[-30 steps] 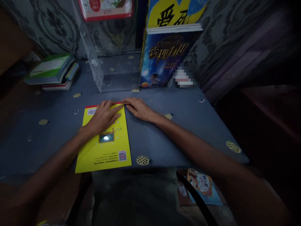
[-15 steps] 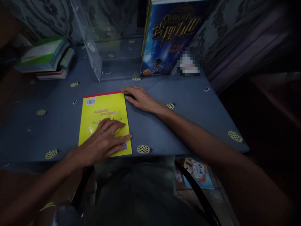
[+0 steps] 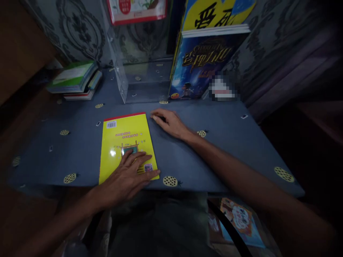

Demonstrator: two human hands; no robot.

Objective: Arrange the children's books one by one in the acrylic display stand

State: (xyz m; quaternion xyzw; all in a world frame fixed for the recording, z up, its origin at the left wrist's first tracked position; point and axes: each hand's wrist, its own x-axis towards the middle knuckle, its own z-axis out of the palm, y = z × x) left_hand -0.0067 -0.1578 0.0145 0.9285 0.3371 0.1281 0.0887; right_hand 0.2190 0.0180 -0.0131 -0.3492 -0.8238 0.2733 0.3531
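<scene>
A yellow book (image 3: 107,150) with a red edge along its top lies on the blue-grey tablecloth, barcode and QR code showing. Across its lower part rests my left hand (image 3: 131,173), palm down and fingers spread, hiding some of the cover. Just right of the book's top corner, my right hand (image 3: 170,123) lies on the cloth, apart from the book. Its fingers are loosely bent, with a gap between thumb and fingers and nothing seen in them.
Behind the book stands a clear acrylic rack (image 3: 122,84) holding a dark blue book (image 3: 202,66) and a red-edged one (image 3: 136,12). Stacked books (image 3: 73,80) lie at the back left. Below the table's right side is another book (image 3: 242,221).
My right hand has come off the book's top right corner. My left hand has slid down the cover. The view has tilted up, showing more of the rack.
</scene>
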